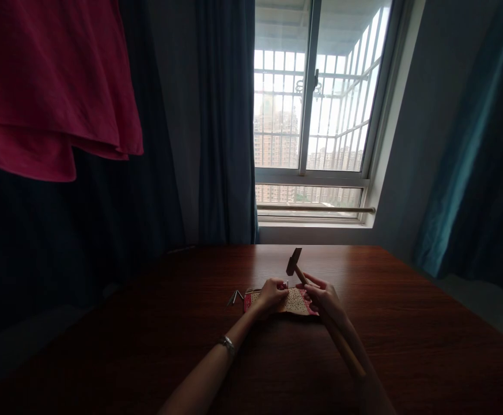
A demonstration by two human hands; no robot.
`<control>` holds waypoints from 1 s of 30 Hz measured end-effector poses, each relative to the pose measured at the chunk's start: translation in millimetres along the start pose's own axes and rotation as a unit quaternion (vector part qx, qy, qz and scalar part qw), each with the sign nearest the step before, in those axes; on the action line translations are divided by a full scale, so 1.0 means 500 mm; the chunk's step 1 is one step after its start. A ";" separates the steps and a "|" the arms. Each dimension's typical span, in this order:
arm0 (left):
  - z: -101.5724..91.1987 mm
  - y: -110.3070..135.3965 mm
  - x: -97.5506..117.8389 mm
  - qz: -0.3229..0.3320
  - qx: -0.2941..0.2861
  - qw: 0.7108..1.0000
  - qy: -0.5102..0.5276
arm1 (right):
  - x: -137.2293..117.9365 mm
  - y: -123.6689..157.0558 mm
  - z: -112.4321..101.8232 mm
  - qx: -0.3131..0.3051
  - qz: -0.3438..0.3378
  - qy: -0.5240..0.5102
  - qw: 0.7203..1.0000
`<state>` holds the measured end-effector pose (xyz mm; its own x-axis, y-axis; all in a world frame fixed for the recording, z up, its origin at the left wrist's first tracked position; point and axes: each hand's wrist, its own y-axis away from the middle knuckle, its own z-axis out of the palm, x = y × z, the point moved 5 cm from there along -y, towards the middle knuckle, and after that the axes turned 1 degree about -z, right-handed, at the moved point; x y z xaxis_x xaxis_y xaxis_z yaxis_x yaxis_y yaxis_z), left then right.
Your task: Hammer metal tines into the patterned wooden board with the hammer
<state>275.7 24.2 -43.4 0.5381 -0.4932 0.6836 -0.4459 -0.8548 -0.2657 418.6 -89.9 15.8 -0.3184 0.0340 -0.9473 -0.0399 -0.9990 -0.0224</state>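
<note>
My right hand (324,300) is wrapped round the wooden handle of a hammer (341,343). Its dark head is raised above the table, tilted, and the handle runs back along my forearm. My left hand (271,295) rests on a folded cloth (297,301), cream with dark dots and pink ends. Its fingertips pinch at a thin upright nail (287,285), just left of the hammer. Fingers partly cover the nail's lower end, and whatever lies under the cloth is hidden. Several loose nails (235,297) lie left of the cloth.
The dark brown wooden table (389,334) reaches to the wall below the window (311,115). Blue curtains (227,127) hang on both sides. A pink cloth (52,86) hangs at the upper left. My left wrist wears a metal band (227,344).
</note>
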 end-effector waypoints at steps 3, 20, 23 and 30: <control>0.000 0.000 -0.002 -0.005 0.004 1.000 0.000 | -0.006 0.005 0.003 0.002 0.002 0.009 1.000; 0.003 -0.001 -0.007 -0.011 -0.001 1.000 0.015 | 0.005 0.004 -0.001 -0.014 0.014 0.005 1.000; 0.004 -0.002 -0.008 -0.009 0.003 1.000 0.013 | 0.008 0.004 -0.002 -0.024 0.023 0.005 0.999; 0.003 -0.002 -0.006 -0.015 0.006 1.000 0.008 | 0.009 0.003 0.000 -0.019 0.009 -0.008 1.000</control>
<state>275.6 26.2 -46.0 0.5386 -0.4651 0.7026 -0.4213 -0.8708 -0.2534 417.3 -91.5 11.5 -0.3332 0.0169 -0.9427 0.0012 -0.9998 -0.0184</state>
